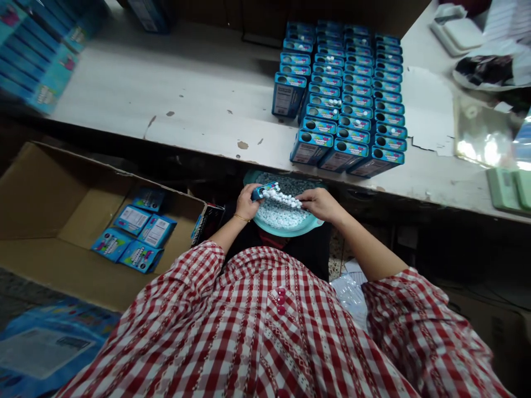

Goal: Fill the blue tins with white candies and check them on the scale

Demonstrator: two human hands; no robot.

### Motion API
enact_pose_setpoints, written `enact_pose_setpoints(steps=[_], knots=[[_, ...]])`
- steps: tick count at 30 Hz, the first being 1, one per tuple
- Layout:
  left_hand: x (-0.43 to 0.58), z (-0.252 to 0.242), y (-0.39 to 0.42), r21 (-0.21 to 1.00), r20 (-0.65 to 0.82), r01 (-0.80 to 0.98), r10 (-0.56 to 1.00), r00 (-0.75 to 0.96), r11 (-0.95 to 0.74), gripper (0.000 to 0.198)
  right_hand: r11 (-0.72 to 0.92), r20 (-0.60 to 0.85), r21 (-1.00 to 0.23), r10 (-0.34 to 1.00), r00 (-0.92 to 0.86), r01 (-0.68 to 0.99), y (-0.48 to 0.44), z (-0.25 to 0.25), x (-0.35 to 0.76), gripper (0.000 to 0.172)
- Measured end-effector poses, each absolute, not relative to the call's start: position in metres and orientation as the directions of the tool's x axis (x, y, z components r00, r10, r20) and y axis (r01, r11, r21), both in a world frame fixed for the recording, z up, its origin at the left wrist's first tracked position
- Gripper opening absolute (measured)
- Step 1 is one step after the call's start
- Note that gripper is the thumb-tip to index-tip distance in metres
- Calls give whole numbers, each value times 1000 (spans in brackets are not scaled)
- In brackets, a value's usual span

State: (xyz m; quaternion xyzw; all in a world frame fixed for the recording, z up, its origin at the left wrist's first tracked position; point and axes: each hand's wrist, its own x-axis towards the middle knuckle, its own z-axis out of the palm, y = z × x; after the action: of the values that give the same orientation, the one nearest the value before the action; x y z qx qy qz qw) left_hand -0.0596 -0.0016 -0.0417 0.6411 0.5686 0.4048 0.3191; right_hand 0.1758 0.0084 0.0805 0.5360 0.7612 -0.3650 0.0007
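A turquoise basin [307, 225] full of small white candies [282, 216] rests at my lap, below the table edge. Over its left side my left hand [248, 202] grips a small blue candy box [259, 192], tilted toward the right. My right hand [320, 203] is closed at the basin's right side, on the end of a scoop heaped with white candies [286, 199]. The heap reaches the box's open end, where candies bunch up. Most of the scoop is hidden under the candies.
Rows of upright blue boxes [352, 102] stand on the white table [199, 105], some with candies on top. To my left, a cardboard carton [78, 221] holds several blue packs [141, 255]. More blue boxes [41, 61] are stacked at far left. Plastic bags [485, 132] lie at right.
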Motion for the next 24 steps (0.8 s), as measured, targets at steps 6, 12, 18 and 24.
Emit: enact_pose_setpoints(steps=[6, 12, 18, 24], knots=[[-54, -42, -4, 846, 161, 504, 984, 71, -175, 36, 313, -505, -133, 795, -336, 940, 13, 125, 135, 31], [-56, -45, -4, 841, 171, 508, 982, 76, -186, 35, 390, -524, -32, 777, -348, 920, 16, 145, 111, 33], [-54, -45, -2, 870, 168, 455, 982, 89, -190, 35, 386, -505, -41, 788, -353, 921, 15, 149, 115, 33], [-57, -32, -5, 899, 179, 404, 984, 19, -171, 35, 379, -462, -25, 816, -346, 925, 2, 163, 144, 31]])
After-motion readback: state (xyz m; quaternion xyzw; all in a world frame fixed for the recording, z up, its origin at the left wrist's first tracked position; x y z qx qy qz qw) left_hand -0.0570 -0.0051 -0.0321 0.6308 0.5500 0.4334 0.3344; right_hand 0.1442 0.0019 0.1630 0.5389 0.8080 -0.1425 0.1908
